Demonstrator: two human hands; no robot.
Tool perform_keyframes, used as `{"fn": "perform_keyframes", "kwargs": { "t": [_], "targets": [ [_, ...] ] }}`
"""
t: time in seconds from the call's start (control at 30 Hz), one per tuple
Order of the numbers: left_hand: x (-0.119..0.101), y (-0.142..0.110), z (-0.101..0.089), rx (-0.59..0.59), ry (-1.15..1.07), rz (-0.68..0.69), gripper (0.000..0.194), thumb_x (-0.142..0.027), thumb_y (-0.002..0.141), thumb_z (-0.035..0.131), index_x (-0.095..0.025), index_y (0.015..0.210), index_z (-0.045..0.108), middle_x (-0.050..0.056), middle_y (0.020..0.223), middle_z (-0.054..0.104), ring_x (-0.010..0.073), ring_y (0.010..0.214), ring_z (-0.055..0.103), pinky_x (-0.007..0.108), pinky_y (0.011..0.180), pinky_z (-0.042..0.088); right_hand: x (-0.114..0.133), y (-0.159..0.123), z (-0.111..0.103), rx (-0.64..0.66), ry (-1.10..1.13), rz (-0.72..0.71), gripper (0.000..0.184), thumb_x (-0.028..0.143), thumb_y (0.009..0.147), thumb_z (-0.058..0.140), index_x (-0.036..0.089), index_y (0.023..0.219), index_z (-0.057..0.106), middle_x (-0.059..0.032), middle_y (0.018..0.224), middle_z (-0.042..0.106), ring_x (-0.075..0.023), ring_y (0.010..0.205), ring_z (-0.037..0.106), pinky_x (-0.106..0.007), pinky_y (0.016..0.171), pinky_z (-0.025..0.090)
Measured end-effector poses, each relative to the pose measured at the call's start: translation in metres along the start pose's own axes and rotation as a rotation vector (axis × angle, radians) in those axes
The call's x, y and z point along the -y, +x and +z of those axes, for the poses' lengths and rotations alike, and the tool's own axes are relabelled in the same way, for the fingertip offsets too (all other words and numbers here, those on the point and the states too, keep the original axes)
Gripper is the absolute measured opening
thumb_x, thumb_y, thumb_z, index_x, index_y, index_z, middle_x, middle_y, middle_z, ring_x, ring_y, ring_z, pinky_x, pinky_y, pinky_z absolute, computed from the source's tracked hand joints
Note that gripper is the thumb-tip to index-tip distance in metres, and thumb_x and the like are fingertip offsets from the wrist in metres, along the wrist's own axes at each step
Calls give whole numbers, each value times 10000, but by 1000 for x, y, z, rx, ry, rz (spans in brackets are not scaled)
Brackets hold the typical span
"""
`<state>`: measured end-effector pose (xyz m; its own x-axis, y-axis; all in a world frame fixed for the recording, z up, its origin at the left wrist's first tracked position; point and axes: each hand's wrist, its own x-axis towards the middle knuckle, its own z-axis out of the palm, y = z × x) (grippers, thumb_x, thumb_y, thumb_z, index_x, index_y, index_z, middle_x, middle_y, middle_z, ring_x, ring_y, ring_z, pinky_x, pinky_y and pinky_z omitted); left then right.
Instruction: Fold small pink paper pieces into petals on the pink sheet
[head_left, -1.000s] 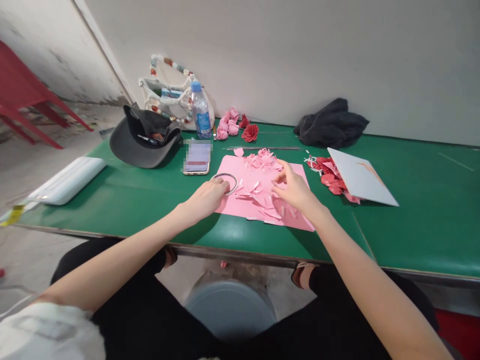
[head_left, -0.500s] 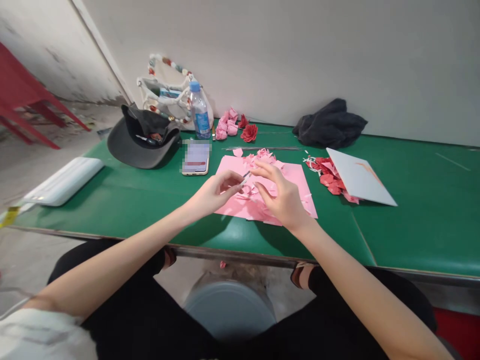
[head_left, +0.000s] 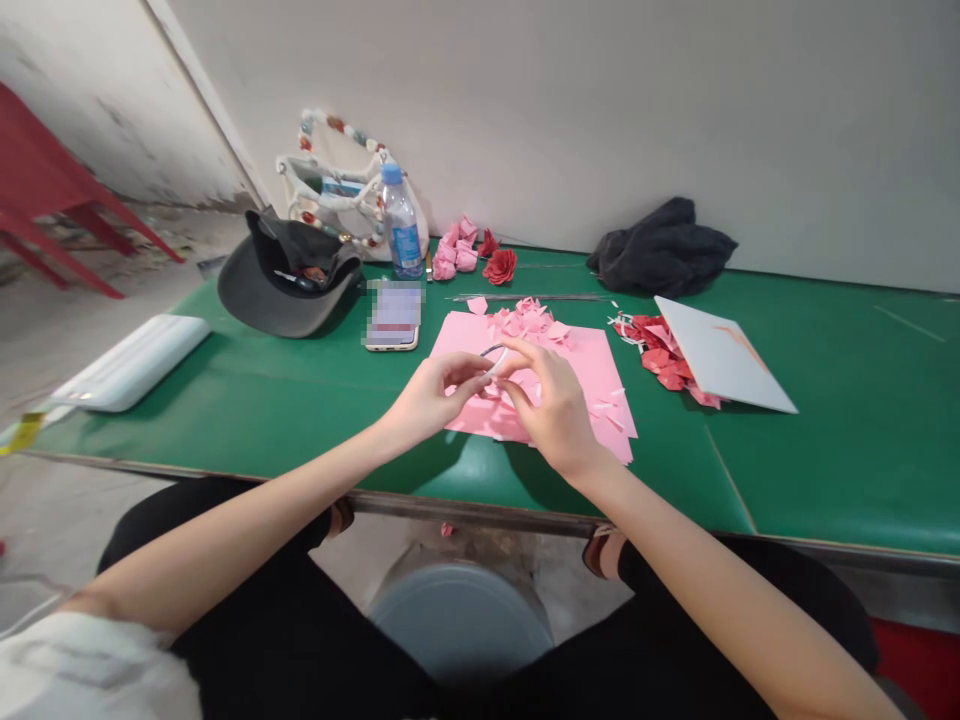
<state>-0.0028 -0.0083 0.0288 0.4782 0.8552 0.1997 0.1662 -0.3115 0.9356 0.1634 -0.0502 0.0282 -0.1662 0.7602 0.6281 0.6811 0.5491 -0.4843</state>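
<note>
Over the pink paper sheets [head_left: 592, 365] my two hands meet at a thin white-and-dark strip [head_left: 495, 362] bent into a small arc. My left hand [head_left: 435, 390] is closed, pinching the strip's lower end between thumb and fingertips. The thumb and forefinger of my right hand [head_left: 559, 410] come together on its other side, also closed on it. What the strip is made of is too small to tell. Just beyond the fingers lies a heap of cut pink paper pieces [head_left: 529, 318]; more scraps are scattered under the hands, partly hidden by them.
Behind stand pink paper flowers [head_left: 454, 250], a red paper rose [head_left: 499, 266], thin wires [head_left: 532, 297] and a water bottle [head_left: 403, 225]. Left are a phone [head_left: 394, 318] and cap [head_left: 270, 290]. Right are red petals [head_left: 660, 360] under a white board [head_left: 724, 355] and a black cloth [head_left: 664, 250].
My right fingers have moved down and inward, from apart to closed on the strip. The strip now bows in an arc where it was straighter before.
</note>
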Motion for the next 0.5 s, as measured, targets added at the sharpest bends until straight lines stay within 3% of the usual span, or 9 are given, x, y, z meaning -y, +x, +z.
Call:
{"fn": "perform_keyframes", "kwargs": {
  "t": [0.2,0.37,0.5],
  "targets": [
    [-5,-3,1,-37,286,146,185,-183,867,503,-148,967,655,65,917,666,165,846,616,279,745,489,1,-1,1,4,-75,-50,415,167,921,432,301,1314,407,-19,908,652,-220,936,574,-397,879,414],
    [-10,-5,4,-118,465,225,186,-105,837,478,-154,901,646,41,871,648,143,778,600,255,710,479,1,-1,3,13,-192,-208,411,144,935,374,296,1316,412,-38,933,647,-224,871,552,-378,805,403],
    [-3,4,-12,-180,564,228,214,-118,835,458,-145,933,646,54,871,647,154,778,599,270,725,477,2,-7,6,47,-195,-263,371,128,930,371,289,1251,461,-46,959,644,-229,914,547,-389,820,404]
  ]
}}
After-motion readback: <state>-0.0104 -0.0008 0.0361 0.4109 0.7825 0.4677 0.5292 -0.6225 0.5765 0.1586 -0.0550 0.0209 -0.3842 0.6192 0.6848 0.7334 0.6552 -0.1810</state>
